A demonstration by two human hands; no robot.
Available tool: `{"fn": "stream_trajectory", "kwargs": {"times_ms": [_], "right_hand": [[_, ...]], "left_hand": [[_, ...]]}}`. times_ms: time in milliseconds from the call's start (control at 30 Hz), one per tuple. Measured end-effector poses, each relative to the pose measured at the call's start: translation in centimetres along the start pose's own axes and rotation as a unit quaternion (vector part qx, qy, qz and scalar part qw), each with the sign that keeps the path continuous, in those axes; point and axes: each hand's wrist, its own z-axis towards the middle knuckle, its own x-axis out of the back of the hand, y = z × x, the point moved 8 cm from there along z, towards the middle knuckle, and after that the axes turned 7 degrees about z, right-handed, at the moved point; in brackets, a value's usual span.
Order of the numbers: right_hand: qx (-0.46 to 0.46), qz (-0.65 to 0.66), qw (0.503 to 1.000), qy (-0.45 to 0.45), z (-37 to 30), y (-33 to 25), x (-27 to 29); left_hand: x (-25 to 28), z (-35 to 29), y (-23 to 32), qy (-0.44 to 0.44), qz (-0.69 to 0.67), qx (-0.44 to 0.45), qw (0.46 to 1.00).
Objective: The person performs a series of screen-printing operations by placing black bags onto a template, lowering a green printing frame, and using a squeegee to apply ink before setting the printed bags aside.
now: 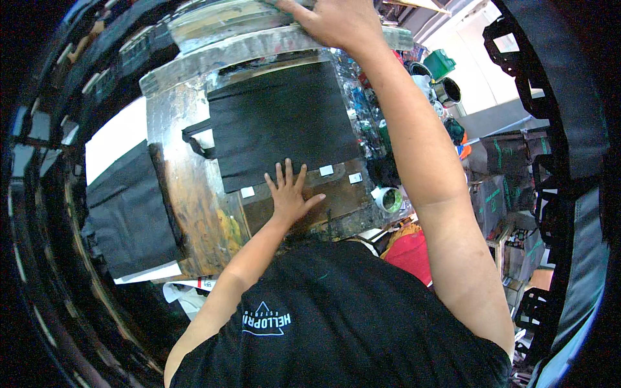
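Note:
A flat black fabric bag lies on a brown board, with a loop handle sticking out at its left side. My left hand is open, fingers spread, its fingertips on the bag's near edge and its palm over the board. Small white squares sit along that edge. Far ahead, my right arm reaches to a worn wooden frame behind the bag. My right hand is over this frame. One digit stretches left, while the other fingers are cut off by the picture's upper edge.
Another black bag lies left of the stained wooden table. Several cans, a green container and an open white cup crowd the right side. Black bags with green print hang farther right. Red cloth lies near my body.

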Motion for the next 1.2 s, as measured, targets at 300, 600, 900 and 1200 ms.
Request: {"fn": "stream_trajectory", "kwargs": {"times_ms": [300,600,900,1200], "right_hand": [[-0.002,-0.017,1.000,-0.010,-0.8,-0.2,0.1],[0.064,-0.060,0.995,0.049,-0.7,1.0,-1.2],[0.029,-0.050,0.998,0.023,0.3,1.8,-1.0],[0.022,-0.031,0.999,0.002,2.5,1.4,-1.5]], "left_hand": [[3.2,4.2,-2.2,-0.022,-0.057,-0.002,0.998],[3.4,21.2,-13.4,0.149,-0.094,0.066,0.982],[-0.7,26.6,-15.6,0.099,0.090,0.193,0.972],[-4.1,28.0,-19.4,0.149,0.142,0.428,0.880]]}}
